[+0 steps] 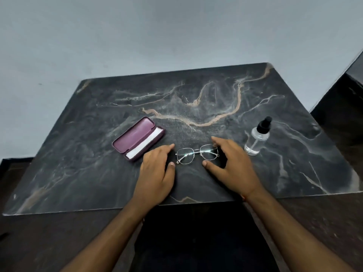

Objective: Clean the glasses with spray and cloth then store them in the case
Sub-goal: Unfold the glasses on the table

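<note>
Lying folded near the middle of the table (pixel 78 154), the glasses (pixel 197 154) rest on the dark marbled top with their lenses catching some light. Both hands flank them. The left hand (pixel 157 173) sits at the frame's 9 o'clock, palm down, fingers straight and held close together, thumb set apart and pointing toward the frame; its fingertips come just beside the left lens, and I cannot tell whether they touch it. The right hand (pixel 233 167) sits at the frame's 3 o'clock, fingers loosely spread and gently arched over the right lens, thumb stretched out below the frame toward 6 o'clock. Its forefinger reaches past the top rim of that lens (contact cannot be told here either). Neither hand pinches or grips anything.

The case (pixel 137 139) lies open at about 10 o'clock from the glasses, just beyond the left hand, its maroon lid tilted back. A white cloth (pixel 145 143) lies inside the lower half. The bottle (pixel 257 137) stands at about 2 o'clock from the glasses, near the right hand but apart from it; it is clear, with a black spray top, and leans in the wide-angle view (likely lens bend, though I cannot be sure). A pale grey wall (pixel 137 36) rises behind the table at 12 o'clock. Both bare forearms enter from 6 o'clock.
</note>
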Demonstrator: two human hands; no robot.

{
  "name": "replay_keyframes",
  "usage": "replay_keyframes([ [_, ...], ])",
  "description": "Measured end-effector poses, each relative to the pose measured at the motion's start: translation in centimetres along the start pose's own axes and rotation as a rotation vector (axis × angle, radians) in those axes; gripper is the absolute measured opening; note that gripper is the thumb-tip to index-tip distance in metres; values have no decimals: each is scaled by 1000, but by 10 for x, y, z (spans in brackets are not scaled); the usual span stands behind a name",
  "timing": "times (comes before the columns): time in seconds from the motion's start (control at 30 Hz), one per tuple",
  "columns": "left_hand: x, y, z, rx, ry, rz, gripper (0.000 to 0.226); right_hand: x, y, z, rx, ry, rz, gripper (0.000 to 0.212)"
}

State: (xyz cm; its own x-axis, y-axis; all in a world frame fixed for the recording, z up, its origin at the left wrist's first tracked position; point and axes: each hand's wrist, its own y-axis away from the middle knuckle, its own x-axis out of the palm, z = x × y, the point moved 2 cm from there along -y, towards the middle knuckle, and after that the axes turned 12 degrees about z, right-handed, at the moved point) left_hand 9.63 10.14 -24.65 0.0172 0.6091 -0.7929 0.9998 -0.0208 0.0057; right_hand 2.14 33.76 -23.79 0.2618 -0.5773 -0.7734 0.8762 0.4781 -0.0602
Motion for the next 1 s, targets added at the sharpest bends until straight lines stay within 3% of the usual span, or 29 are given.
replay_keyframes([
  [0.1, -2, 2, -3, 6, -7, -61, 52, -3, 3, 2, -18, -6, -39, 64],
  [0.37, -5, -4, -5, 2, -2, -173, 28, -3, 3, 1, 28, -13, -74, 70],
  [0.73, -9, -7, -4, 86, 78, -222, 23, -4, 7, 5, 3, -39, -131, 62],
  [1.0, -24, -23, -4, 177, 579, -103, 29, -9, 1, 7, -146, -137, -280, 53],
])
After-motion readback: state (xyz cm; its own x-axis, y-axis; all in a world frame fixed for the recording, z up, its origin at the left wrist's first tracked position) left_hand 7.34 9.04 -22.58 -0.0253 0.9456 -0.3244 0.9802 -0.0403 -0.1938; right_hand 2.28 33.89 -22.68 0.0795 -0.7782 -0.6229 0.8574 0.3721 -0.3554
